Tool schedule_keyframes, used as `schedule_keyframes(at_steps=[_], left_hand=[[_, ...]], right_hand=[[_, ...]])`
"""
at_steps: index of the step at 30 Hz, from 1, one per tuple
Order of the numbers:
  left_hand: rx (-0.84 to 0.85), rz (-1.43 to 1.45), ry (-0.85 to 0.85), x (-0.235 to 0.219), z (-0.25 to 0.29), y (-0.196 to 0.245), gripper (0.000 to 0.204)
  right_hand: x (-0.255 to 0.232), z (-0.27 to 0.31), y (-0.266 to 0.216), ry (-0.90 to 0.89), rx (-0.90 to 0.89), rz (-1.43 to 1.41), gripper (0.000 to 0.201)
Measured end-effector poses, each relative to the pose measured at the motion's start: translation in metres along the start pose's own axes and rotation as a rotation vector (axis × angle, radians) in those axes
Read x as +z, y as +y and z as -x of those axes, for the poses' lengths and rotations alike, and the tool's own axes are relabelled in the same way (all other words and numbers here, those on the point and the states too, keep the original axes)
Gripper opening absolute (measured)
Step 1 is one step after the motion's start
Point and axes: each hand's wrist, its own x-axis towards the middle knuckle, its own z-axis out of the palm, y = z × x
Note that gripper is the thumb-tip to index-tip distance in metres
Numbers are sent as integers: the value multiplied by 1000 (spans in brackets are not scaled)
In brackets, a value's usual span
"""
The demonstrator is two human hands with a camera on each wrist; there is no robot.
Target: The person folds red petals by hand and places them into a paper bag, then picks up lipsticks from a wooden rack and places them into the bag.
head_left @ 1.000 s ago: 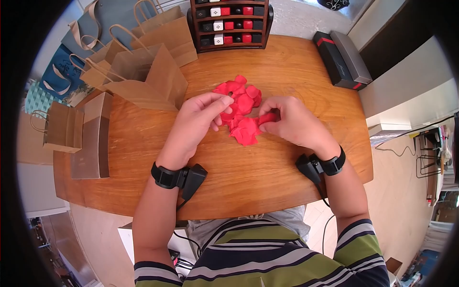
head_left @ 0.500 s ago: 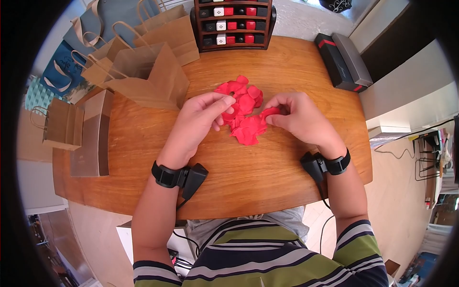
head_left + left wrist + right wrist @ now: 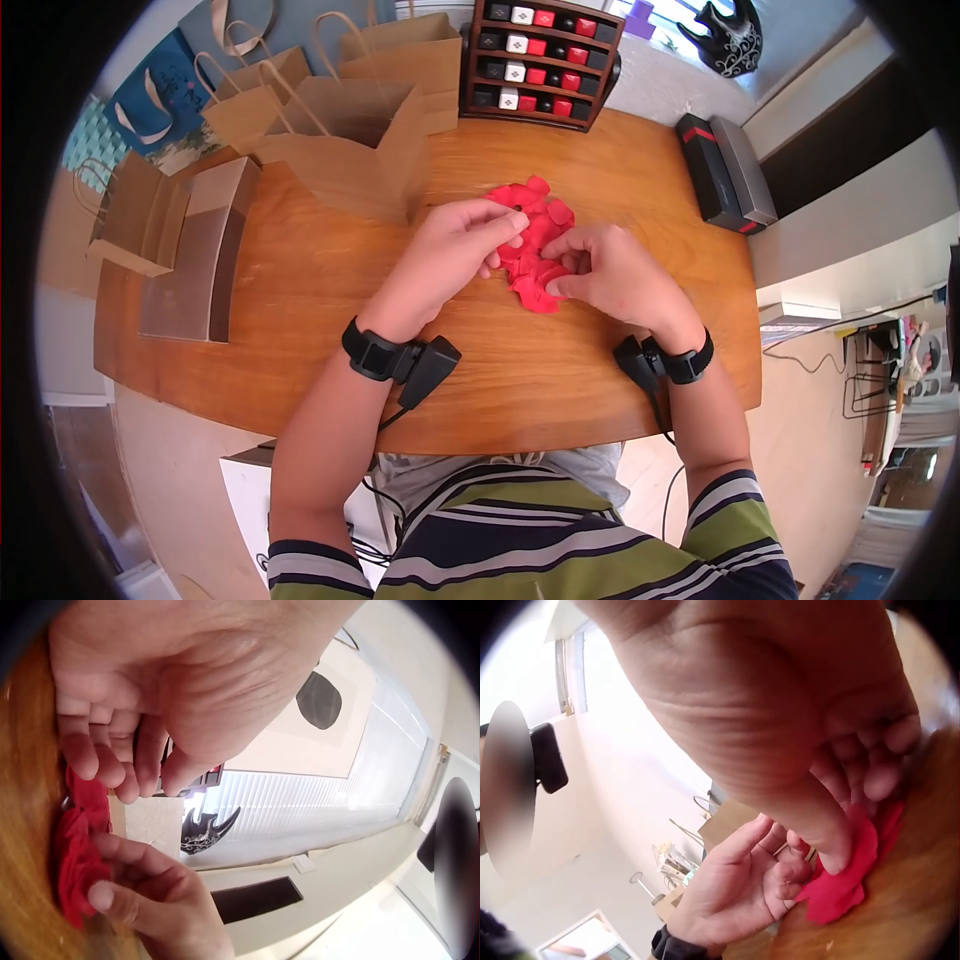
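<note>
Red fabric-like petals [image 3: 545, 225] lie heaped on the wooden table [image 3: 480, 380], between the two hands. The left hand [image 3: 465, 245] hovers at the heap's left side with loosely bent fingers, thumb tip near the index tip; nothing shows held in it. On the heap's right side, the right hand [image 3: 615, 275] pinches red petals between thumb and fingers, low over the near part of the heap. In the right wrist view its thumb [image 3: 832, 855] presses against a red petal [image 3: 840, 896], and its fingertips are partly hidden behind the petals.
Brown paper bags [image 3: 350, 150] stand at the back left, with a flat box [image 3: 195, 250] and small bag [image 3: 140, 215] at the left edge. A wooden rack of coloured cubes [image 3: 540, 60] stands at the back. Long dark boxes [image 3: 725, 175] lie at the right.
The right hand has lowered from above the heap's right side, with the petal, to the near petals. The left hand keeps its pose. The head view has tilted and shifted.
</note>
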Motion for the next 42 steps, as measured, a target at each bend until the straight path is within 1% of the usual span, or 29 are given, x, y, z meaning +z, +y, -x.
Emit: schedule_keyframes(at_steps=[3, 6, 9, 12, 15, 18, 19, 22, 25, 28, 31, 34, 37, 40, 42], left_hand=[[27, -11, -28, -1, 0, 0, 31], [32, -8, -37, -1, 0, 0, 32], [39, -22, -44, -1, -2, -2, 33], [42, -37, -51, -2, -2, -4, 34], [34, -55, -42, 0, -1, -2, 34], [32, -70, -36, 1, 0, 0, 34], [31, -75, -37, 1, 0, 0, 33], [34, -77, -41, 1, 0, 1, 32], [43, -62, -46, 1, 0, -1, 31], [45, -68, -50, 0, 0, -2, 31], [43, -73, -51, 1, 0, -1, 30], [44, -71, -55, 1, 0, 0, 30], [43, -71, -57, 1, 0, 0, 31], [38, -83, -52, 2, 0, 0, 31], [36, -95, -48, 3, 0, 1, 32]], right_hand=[[1, 1, -7, 1, -9, 79, 28], [2, 1, -2, -1, 50, 1, 23], [-2, 5, 3, 27, 44, -89, 17], [-7, 9, 16, 77, -41, -206, 11], [-22, 11, 20, 43, 37, -313, 9], [-32, 10, 26, 99, 82, -447, 11], [-37, 11, 24, 80, 127, -468, 15], [-36, 12, 23, 21, 117, -564, 19], [-23, 14, 14, -85, 48, -650, 17], [-10, 10, 23, -72, -2, -442, 17], [-7, 6, 30, -7, 57, -218, 18], [-8, 7, 24, 50, -42, -53, 26], [-5, 10, 12, 98, -70, 44, 28], [-3, 11, 12, 74, -16, 5, 28], [-4, 10, 14, 56, -19, 27, 26]])
